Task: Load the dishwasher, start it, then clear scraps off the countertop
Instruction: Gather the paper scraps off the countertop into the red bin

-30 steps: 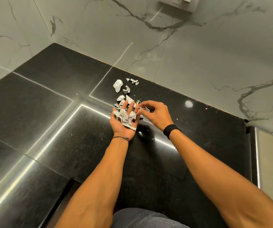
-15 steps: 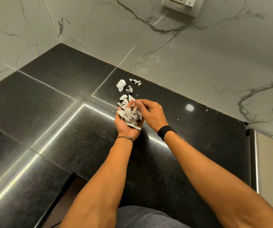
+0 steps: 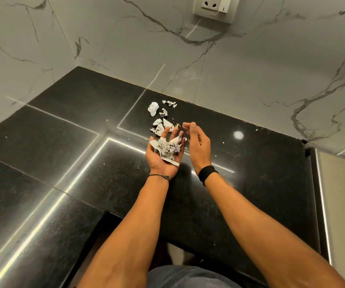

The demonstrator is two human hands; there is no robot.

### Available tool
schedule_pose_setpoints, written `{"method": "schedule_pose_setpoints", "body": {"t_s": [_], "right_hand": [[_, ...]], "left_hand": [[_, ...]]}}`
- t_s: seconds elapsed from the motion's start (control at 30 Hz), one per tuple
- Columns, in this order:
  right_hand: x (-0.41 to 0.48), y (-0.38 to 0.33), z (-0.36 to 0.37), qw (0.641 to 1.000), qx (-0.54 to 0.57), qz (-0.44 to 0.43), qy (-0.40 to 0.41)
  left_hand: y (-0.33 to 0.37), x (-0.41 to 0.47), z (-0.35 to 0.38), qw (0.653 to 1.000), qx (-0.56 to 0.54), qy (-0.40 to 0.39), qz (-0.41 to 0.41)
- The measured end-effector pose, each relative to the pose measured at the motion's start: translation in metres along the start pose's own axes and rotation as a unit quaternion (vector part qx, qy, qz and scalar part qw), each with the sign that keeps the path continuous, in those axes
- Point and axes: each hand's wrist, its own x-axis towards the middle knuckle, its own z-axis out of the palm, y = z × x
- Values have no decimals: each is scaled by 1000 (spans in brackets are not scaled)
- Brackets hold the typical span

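Observation:
My left hand (image 3: 160, 161) lies palm up over the black countertop (image 3: 63, 146) and cups a pile of crumpled paper scraps (image 3: 168, 148). My right hand (image 3: 198, 142) hovers just to its right, fingers curled loosely apart, holding nothing. Beyond the fingertips several loose paper scraps (image 3: 153, 108) lie on the counter near the back wall, with one small tan bit (image 3: 177, 125) beside them.
Marble walls (image 3: 250, 69) meet in a corner behind the counter. A wall socket (image 3: 214, 7) sits high at the back. Tiny white crumbs (image 3: 256, 129) dot the right side. A dark gap (image 3: 109, 231) opens at the counter's front edge.
My right hand dropped a scrap into the left palm, then lifted off and moved right with fingers apart. The pile in my left hand grew.

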Motion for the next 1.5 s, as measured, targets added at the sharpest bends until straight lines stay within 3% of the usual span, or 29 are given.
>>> {"method": "schedule_pose_setpoints", "body": {"t_s": [0.3, 0.43, 0.73, 1.13, 1.3, 1.5], "right_hand": [[-56, -5, 24, 986, 122, 103, -39], [-87, -8, 36, 969, 190, 137, -74], [-176, -21, 8, 947, 222, 161, -167], [-296, 23, -38, 937, 154, 187, -250], [-320, 48, -34, 937, 102, 196, -269], [-328, 136, -6, 938, 47, 243, -243]], "left_hand": [[-1, -52, -5, 998, -7, 16, 60], [-4, -87, -1, 992, -40, 34, 118], [-49, -191, -2, 961, -39, 99, 254], [-111, -300, -68, 919, 10, 222, 327], [-114, -310, -99, 908, 45, 282, 305], [-110, -282, -185, 905, 45, 337, 254]]}}
